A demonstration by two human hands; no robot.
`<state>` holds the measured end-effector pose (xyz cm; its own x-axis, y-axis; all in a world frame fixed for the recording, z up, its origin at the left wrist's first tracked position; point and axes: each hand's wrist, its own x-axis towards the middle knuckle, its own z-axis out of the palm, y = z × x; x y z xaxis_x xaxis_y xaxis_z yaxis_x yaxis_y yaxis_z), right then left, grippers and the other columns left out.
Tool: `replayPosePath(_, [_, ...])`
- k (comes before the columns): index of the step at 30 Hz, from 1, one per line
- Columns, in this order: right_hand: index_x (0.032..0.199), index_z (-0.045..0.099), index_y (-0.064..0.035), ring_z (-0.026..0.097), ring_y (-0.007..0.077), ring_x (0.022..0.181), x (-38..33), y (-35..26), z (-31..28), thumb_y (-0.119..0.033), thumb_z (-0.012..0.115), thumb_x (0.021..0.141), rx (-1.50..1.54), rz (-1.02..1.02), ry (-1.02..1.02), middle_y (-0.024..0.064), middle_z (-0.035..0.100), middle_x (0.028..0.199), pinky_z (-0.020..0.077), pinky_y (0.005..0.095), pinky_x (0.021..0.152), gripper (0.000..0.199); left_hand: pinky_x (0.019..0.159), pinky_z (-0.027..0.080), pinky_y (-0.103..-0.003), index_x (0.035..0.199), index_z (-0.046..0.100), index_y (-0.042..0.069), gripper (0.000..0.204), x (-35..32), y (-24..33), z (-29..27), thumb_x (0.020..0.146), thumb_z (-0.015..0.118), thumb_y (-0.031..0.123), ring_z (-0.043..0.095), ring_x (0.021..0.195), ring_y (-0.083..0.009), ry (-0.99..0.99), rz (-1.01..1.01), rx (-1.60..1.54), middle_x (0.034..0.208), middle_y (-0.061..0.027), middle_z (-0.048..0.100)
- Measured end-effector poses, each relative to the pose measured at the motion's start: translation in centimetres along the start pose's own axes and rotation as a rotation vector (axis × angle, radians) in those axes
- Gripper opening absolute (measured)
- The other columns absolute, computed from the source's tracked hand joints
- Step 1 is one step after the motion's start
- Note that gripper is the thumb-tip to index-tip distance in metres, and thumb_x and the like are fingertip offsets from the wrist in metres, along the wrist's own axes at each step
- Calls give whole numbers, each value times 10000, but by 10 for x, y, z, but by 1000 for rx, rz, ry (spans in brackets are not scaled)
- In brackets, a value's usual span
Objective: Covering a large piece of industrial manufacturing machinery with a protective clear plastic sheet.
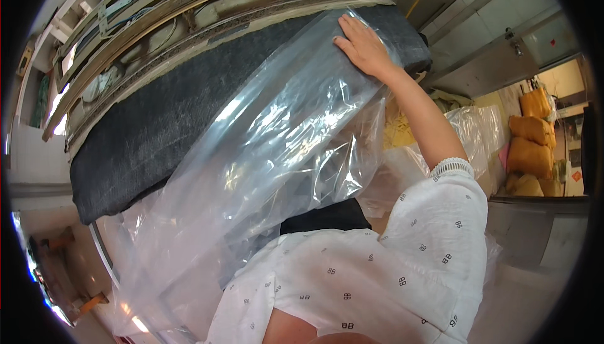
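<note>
Rests right hand (pixel 365 47) open and flat on film (pixel 270 127) at one o'clock, gripping nothing. Shows film partly over pad (pixel 148 117). Cannot tell left hand's state: out of view.

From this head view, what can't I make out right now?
In the head view:
- Left hand: not visible; whether out of frame or behind the body, unclear.
- Right hand: its back hides the palm.
- Clear plastic: the white shirt covers part of its near side; glare obscures its layers.
</note>
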<state>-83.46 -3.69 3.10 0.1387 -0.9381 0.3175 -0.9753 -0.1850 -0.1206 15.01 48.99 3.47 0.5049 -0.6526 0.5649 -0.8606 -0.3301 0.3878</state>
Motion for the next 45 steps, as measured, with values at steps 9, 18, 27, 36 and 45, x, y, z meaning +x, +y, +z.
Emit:
replayPosePath(9, [1213, 494, -26, 459, 287, 1169, 21, -50, -34, -274, 461, 903, 255, -306, 134, 130, 519, 1234, 367, 343, 959, 399, 853, 446, -290, 1230, 498, 84, 457, 53, -12, 7, 821, 652, 219, 474, 1037, -141, 140, -978, -696, 1140, -29, 518])
replayPosePath(18, [1156, 544, -15, 478, 303, 1138, -45, -197, -6, -240, 501, 882, 291, -635, 70, 113, 521, 1233, 383, 340, 955, 357, 857, 447, -287, 1180, 530, 90, 426, 43, 5, -28, 805, 683, 223, 506, 948, -121, 166, -950, -750, 1053, -7, 556])
replayPosePath(27, [934, 596, -74, 543, 187, 733, 6, -207, 10, -129, 626, 790, 355, -507, 60, 39, 566, 857, 438, 313, 641, 157, 890, 444, -304, 1158, 519, 84, 338, -59, -19, -61, 851, 627, 174, 511, 943, -108, 162, -909, -839, 1049, 2, 564])
replayPosePath(36, [848, 533, -77, 515, 104, 632, 76, -164, -18, -128, 556, 847, 1165, -196, -304, 15, 553, 717, 411, 243, 560, 56, 864, 442, -279, 1171, 497, 84, 338, 20, 31, 6, 880, 576, 236, 524, 946, -115, 32, -875, -714, 1035, 4, 550])
replayPosePath(45, [1099, 504, -91, 564, 420, 872, 125, 82, -102, -278, 399, 921, -222, 137, 650, 227, 605, 954, 456, 466, 708, 279, 872, 439, -306, 1108, 574, 10, 341, 249, 328, 271, 893, 506, 266, 564, 976, -191, 44, -231, -901, 1039, -90, 611])
